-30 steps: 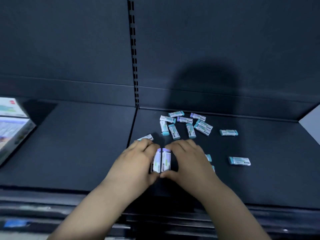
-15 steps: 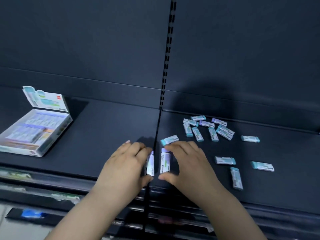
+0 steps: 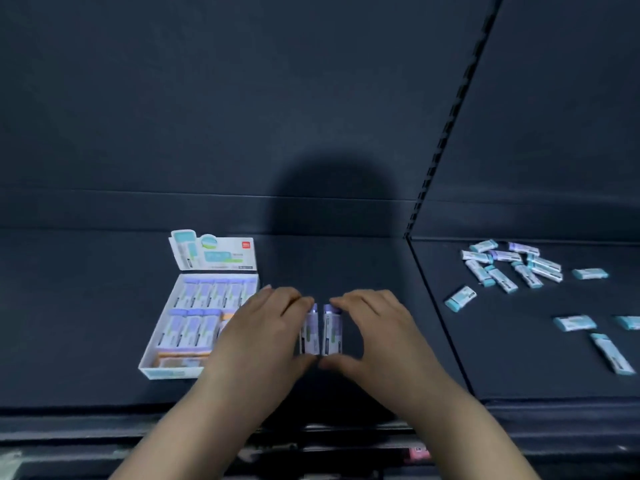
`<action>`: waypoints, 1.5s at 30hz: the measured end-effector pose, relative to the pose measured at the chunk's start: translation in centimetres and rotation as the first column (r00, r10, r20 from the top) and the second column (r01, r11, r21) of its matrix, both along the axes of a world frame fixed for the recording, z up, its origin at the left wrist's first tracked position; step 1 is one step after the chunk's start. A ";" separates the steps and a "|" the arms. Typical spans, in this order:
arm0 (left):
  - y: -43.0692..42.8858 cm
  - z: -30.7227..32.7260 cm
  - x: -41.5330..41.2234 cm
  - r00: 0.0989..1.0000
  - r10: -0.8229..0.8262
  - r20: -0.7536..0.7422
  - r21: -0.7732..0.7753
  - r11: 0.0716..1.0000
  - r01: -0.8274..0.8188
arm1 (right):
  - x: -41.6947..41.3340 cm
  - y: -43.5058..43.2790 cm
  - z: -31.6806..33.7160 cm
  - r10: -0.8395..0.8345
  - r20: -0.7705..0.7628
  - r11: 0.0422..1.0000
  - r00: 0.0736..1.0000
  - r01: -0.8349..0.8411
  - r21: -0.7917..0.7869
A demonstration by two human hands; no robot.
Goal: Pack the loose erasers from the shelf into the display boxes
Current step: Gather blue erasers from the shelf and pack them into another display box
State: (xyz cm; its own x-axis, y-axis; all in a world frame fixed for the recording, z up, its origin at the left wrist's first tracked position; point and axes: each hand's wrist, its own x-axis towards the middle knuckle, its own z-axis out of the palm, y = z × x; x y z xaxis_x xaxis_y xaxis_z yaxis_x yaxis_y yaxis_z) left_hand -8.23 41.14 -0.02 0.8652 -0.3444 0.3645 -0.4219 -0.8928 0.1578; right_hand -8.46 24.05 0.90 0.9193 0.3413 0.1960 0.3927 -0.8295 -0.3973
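Note:
My left hand (image 3: 258,336) pinches a stack of purple-tipped erasers (image 3: 309,330) between fingers and thumb. My right hand (image 3: 377,336) pinches a second stack of purple-tipped erasers (image 3: 332,330) right beside it; the two stacks are slightly apart. Both hands hover just right of the open white display box (image 3: 173,370), which holds rows of purple-tipped erasers under its raised printed lid (image 3: 214,252). My left hand hides the box's right edge. Several loose teal and purple erasers (image 3: 509,266) lie scattered on the right shelf panel.
A dark shelf (image 3: 86,341) with a dark back wall. A slotted upright (image 3: 450,126) and a seam split the left and right panels. The shelf's front lip (image 3: 104,420) runs below my wrists. Single erasers (image 3: 460,298) lie near the seam, and another (image 3: 609,353) at far right.
The view and both hands have shifted left along the shelf with the two eraser stacks, from the loose pile to beside the display box. The stacks have separated slightly.

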 end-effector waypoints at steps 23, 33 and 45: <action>6.5 -0.6 1.2 0.944 0.237 -0.228 0.079 0.971 -0.225 | 3.7 4.7 -1.2 0.185 -0.096 0.983 0.978 -0.183 0.032; 12.2 -0.2 2.6 0.951 0.145 -0.274 -0.005 0.988 -0.152 | 4.5 10.3 -1.1 0.102 -0.103 0.995 0.989 -0.103 -0.006; 12.9 -1.8 5.2 0.943 -0.138 -0.304 0.026 0.988 0.153 | 4.2 12.9 -1.7 -0.062 -0.167 0.983 0.984 0.030 -0.184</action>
